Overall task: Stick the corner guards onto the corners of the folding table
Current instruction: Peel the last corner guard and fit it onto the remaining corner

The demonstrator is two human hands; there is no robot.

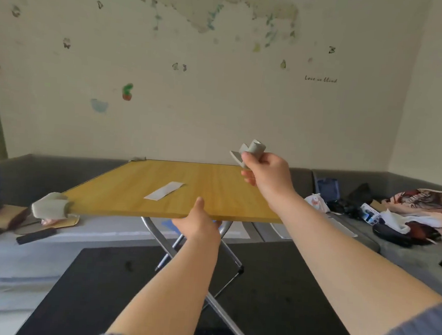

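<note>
Left hand (197,225): I see it gripping the near edge of the folding table (186,188), thumb on top.
Right hand (265,174): raised over the table's right side, fingers curled around a grey corner guard (249,151).
Fitted guard (50,205): on the near-left corner.
Tabletop: a white paper strip (164,190) lies mid-surface.

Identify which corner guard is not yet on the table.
The grey corner guard pinched in the right hand, held above the tabletop; the near-left guard already caps its corner.
</note>
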